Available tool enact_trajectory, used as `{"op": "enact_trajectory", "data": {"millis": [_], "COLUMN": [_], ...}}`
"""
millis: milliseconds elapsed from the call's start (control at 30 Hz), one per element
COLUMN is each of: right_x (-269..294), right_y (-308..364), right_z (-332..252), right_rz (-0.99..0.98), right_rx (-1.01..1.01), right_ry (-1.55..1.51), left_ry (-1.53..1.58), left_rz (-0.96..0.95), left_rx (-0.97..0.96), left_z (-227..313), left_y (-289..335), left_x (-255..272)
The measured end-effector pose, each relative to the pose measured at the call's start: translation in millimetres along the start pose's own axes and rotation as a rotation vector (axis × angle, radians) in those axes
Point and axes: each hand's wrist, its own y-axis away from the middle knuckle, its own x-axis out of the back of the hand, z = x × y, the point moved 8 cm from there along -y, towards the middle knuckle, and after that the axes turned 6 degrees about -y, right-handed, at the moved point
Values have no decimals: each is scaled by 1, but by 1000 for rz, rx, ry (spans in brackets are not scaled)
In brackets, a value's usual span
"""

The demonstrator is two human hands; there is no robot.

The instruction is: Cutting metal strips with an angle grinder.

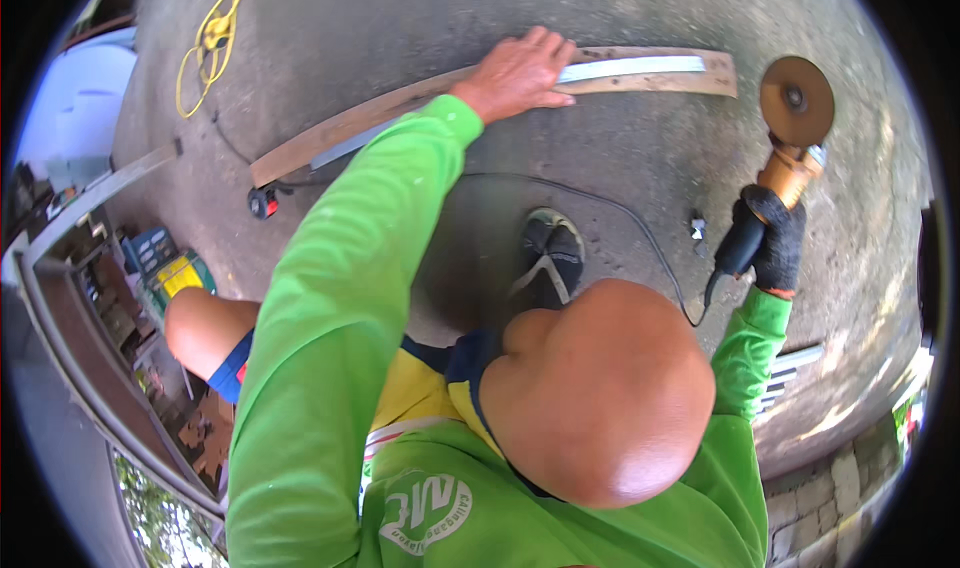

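A long silvery metal bar (640,66) lies along a wooden plank (720,73) on the ground ahead. My bare left hand (518,76) is closed over the bar near its middle, fingers on the far side and thumb on the near side, pressing it against the plank. Out to the right, my gloved right hand (780,248) grips the dark body of an angle grinder (788,173). The grinder's brown disc (797,101) points away from me, apart from the bar. Whether the disc is spinning cannot be told.
A black power cord (600,200) crosses the concrete near my shoe (552,253). A yellow cord (208,63) lies at far left, a tape measure (262,203) by the plank's left end. A green-and-yellow machine (178,268) and metal frame (75,208) stand left; metal pieces (790,373) lie right.
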Motion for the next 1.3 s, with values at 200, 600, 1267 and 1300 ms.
{"op": "enact_trajectory", "data": {"millis": [200,600,1267,1300], "right_x": [-3,-11,16,15], "right_y": [-7,-20,-20,-22], "right_z": [-6,-28,-72,-78], "right_rz": [0,78,208,226], "right_rx": [6,28,-45,-34], "right_ry": [-18,4,-65,-74], "left_ry": [13,-73,141,128], "left_rz": [12,147,174,131], "left_rx": [-35,25,35,51], "left_z": [-2,-5,4,2], "left_y": [-6,-64,-56,-59], "left_x": [-9,6,5,0]}}
